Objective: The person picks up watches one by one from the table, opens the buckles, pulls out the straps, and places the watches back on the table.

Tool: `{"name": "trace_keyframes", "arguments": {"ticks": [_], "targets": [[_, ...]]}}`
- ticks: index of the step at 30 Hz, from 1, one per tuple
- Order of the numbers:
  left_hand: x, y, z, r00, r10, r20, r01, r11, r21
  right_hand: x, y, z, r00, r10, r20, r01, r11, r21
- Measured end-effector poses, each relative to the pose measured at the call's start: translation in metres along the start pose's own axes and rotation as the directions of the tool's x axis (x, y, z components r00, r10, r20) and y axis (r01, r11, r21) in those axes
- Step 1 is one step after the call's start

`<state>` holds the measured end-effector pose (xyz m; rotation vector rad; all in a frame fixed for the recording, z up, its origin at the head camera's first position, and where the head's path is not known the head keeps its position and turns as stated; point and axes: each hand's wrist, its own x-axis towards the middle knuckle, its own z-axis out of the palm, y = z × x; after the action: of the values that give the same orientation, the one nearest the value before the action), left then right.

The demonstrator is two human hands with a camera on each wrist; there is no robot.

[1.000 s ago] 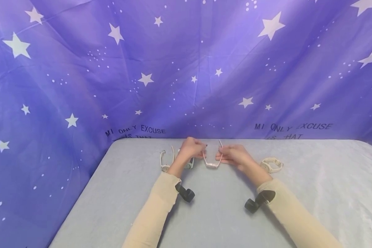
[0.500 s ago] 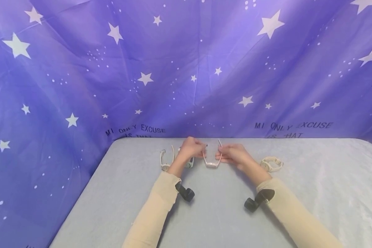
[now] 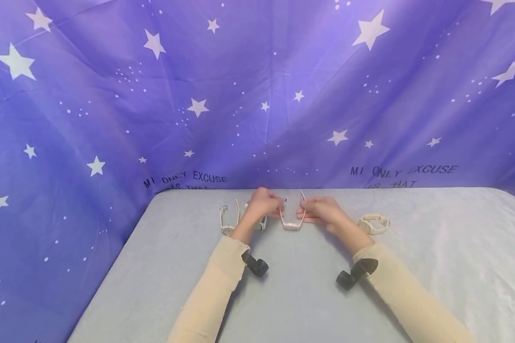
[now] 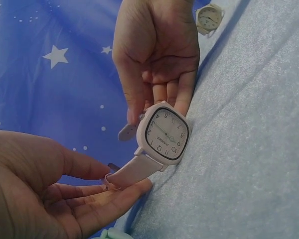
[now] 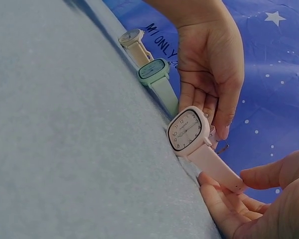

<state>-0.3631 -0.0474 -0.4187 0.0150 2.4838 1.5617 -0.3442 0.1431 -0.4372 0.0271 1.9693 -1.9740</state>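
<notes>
A pale pink wristwatch point(image 4: 165, 133) with a rounded square dial stands on the cloth, its strap undone and its two ends raised. My left hand point(image 3: 263, 204) pinches the buckle end between thumb and fingers, as the left wrist view shows. The strap end with holes is pinched by my right hand point(image 5: 269, 194). In the head view the dial of the pink watch point(image 3: 292, 226) sits low between both hands, facing toward me. Behind my left hand, partly hidden by it, is a mint green watch point(image 5: 155, 70).
At the left of the row stands a cream watch point(image 3: 228, 230) with its strap undone. Another cream watch point(image 3: 373, 224) with a looped strap lies right of my right hand. The pale cloth-covered table point(image 3: 300, 295) meets a purple star-print curtain point(image 3: 240, 85) at its back edge.
The head view has shifted slightly, so everything appears a little higher and further left. Both hands keep their hold on the pink watch's strap ends, with hardly any movement.
</notes>
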Motion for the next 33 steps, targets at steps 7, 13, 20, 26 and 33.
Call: {"name": "trace_keyframes", "arguments": {"ticks": [7,13,20,26,33], "targets": [[0.0007,-0.0006,0.0012,1.0,-0.01,-0.005,0.01,1.0,-0.009,-0.0003,-0.0016,0.0001,1.0,0.017,-0.005,-0.017,1.0,-0.008],[0.0012,-0.0008,0.0,1.0,-0.008,0.001,0.008,1.0,0.0,0.0006,-0.0022,0.0007,1.0,0.018,-0.003,-0.018,1.0,-0.013],[0.0006,-0.002,-0.0008,1.0,-0.013,0.006,0.013,1.0,-0.024,0.0012,-0.0015,-0.0004,1.0,0.023,-0.003,-0.023,0.999,-0.023],[0.0019,-0.0014,-0.0015,1.0,-0.006,0.008,0.006,0.999,-0.037,0.0006,-0.0021,-0.0001,1.0,0.006,-0.003,-0.006,1.0,-0.004],[0.0016,-0.0014,-0.0013,1.0,-0.008,0.008,0.008,0.999,-0.037,-0.0002,-0.0015,-0.0005,1.0,0.015,-0.012,-0.015,1.0,-0.006]]}}
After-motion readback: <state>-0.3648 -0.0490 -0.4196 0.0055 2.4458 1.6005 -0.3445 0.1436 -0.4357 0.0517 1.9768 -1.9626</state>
